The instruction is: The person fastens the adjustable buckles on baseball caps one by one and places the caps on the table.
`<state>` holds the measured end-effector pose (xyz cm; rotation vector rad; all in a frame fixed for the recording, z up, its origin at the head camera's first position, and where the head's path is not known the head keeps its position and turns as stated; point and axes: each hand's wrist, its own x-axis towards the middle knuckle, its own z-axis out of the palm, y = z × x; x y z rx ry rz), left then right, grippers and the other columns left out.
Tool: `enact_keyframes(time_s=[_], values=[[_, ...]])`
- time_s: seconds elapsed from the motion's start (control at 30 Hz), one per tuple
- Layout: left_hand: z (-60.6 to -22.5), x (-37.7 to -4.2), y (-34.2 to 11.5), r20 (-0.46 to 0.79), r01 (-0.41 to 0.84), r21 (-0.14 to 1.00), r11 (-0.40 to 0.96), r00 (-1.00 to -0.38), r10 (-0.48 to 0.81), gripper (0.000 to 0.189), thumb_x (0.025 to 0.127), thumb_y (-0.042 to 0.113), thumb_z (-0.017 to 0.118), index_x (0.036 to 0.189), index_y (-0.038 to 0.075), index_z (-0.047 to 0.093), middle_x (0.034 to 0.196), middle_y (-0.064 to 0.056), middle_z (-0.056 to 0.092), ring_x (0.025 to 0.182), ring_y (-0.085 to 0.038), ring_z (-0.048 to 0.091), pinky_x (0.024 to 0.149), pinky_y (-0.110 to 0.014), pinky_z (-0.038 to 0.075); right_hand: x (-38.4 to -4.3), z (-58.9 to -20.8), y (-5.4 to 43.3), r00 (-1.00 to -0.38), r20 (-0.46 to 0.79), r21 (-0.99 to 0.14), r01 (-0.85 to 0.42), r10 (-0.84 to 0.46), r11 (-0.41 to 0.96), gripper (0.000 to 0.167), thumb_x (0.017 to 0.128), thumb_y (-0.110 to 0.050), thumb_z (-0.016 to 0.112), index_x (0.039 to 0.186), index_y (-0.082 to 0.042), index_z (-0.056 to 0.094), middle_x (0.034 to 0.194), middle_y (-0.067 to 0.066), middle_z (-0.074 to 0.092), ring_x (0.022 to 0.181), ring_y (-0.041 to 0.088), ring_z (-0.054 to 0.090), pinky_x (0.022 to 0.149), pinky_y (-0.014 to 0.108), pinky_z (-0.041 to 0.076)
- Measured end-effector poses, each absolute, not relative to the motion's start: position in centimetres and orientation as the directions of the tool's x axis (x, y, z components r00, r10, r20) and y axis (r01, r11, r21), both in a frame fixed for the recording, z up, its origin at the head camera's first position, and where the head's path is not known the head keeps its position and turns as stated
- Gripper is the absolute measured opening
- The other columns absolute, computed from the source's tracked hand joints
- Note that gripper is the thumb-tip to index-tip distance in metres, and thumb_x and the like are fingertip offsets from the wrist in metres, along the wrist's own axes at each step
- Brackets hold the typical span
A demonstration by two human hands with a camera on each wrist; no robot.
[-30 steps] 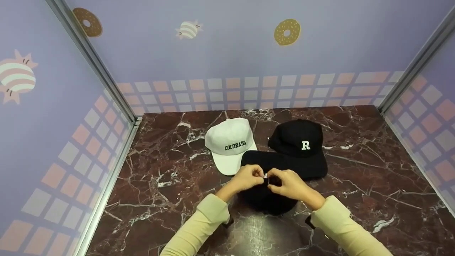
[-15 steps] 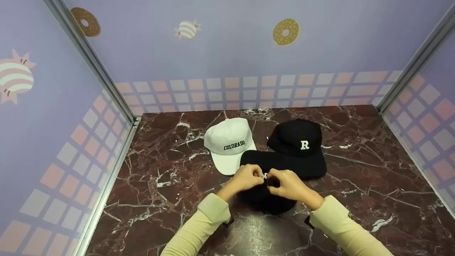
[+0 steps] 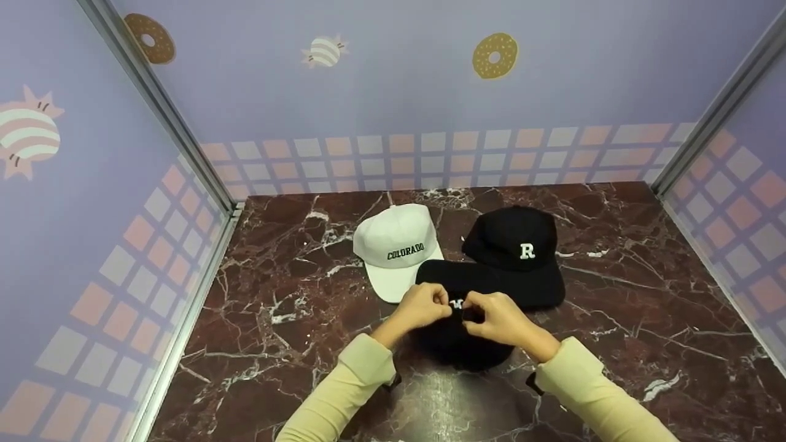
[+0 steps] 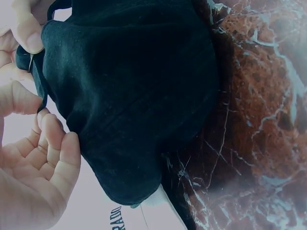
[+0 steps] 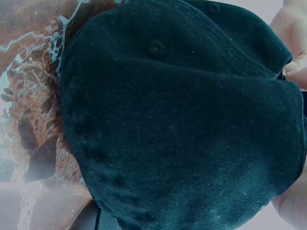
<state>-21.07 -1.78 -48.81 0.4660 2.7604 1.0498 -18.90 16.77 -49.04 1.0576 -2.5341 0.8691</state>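
A black baseball cap (image 3: 466, 350) lies under both hands, its brim pointing away from me. In the left wrist view my left hand (image 4: 43, 163) pinches the cap's back strap (image 4: 41, 88) between thumb and fingers. My right hand (image 3: 500, 319) grips the strap's other side, beside a thin metal buckle (image 4: 31, 62) in the left wrist view. A small white patch (image 3: 456, 304) shows between the hands in the head view. The right wrist view is mostly filled by the dark crown (image 5: 182, 139), with fingers partly hidden behind its edge.
A white cap (image 3: 396, 236) lettered COLORADO lies behind on the left. Behind on the right is another black cap (image 3: 513, 236) with a white R; its brim overlaps the held cap's brim in the head view. Patterned walls enclose the marble-look table (image 3: 276, 368).
My left hand has shifted slightly left, widening the gap between the fingertips and showing more of the white patch. The right hand and the caps stay nearly in place.
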Motion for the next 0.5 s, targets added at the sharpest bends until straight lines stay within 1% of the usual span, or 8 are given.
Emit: enact_keyframes(time_s=[0.23, 0.4, 0.5], values=[[-48.49, -20.96, -1.7, -0.031, 0.23, 0.637, 0.736, -0.946, 0.323, 0.008, 0.063, 0.019, 0.065, 0.064, 0.015, 0.057, 0.057, 0.009, 0.052, 0.054, -0.006, 0.045, 0.053, -0.018, 0.036, -18.94, -49.05, 16.6, -0.702, 0.451, -0.406, -0.711, -0.551, 0.574, 0.02, 0.058, -0.013, 0.069, 0.074, -0.014, 0.056, 0.053, -0.008, 0.046, 0.049, -0.001, 0.037, 0.047, 0.016, 0.034], [-48.25, -21.06, -1.62, -0.012, 0.247, 0.581, 0.776, -0.95, 0.312, 0.009, 0.063, 0.02, 0.065, 0.061, 0.016, 0.057, 0.057, 0.007, 0.055, 0.055, -0.009, 0.048, 0.054, -0.02, 0.038, -19.11, -49.26, 16.52, -0.682, 0.486, -0.393, -0.729, -0.546, 0.561, 0.02, 0.058, -0.012, 0.068, 0.072, -0.014, 0.054, 0.052, -0.009, 0.046, 0.048, 0.0, 0.037, 0.046, 0.015, 0.034], [-48.35, -21.23, -1.81, 0.008, 0.244, 0.537, 0.807, -0.959, 0.284, 0.012, 0.064, 0.022, 0.066, 0.06, 0.017, 0.055, 0.058, 0.007, 0.054, 0.057, -0.011, 0.049, 0.056, -0.022, 0.039, -19.17, -49.36, 16.61, -0.681, 0.508, -0.409, -0.73, -0.528, 0.548, 0.02, 0.058, -0.011, 0.068, 0.072, -0.013, 0.055, 0.055, -0.008, 0.049, 0.05, 0.001, 0.041, 0.047, 0.015, 0.036]])
